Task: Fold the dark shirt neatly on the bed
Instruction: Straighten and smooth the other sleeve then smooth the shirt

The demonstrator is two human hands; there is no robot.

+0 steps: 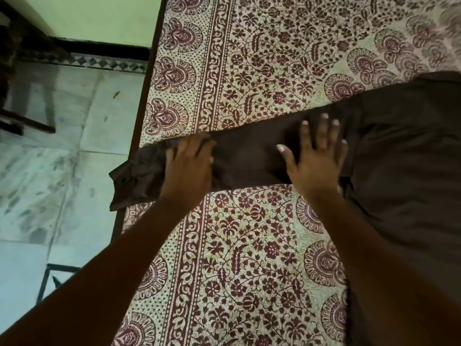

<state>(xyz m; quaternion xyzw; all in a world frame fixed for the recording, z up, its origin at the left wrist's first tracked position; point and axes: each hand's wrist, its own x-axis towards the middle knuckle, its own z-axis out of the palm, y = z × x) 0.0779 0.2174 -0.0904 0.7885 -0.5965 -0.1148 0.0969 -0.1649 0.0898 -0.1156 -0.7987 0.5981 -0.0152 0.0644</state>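
The dark brown shirt (404, 151) lies spread on the bed (249, 258), which wears a cream sheet with a maroon floral print. One sleeve (249, 156) stretches left across the sheet, and its cuff (134, 178) hangs crumpled over the bed's left edge. My left hand (189, 166) rests on the sleeve near the cuff, fingers curled into the cloth. Farther right, my right hand (316, 156) lies flat on the sleeve with its fingers spread, close to where the sleeve meets the shirt body.
The bed's dark wooden edge (139, 108) runs top to bottom on the left. Beyond it is a pale tiled floor (50, 171), a green wall (99, 16) and part of a dark piece of furniture (22, 96) at the far left.
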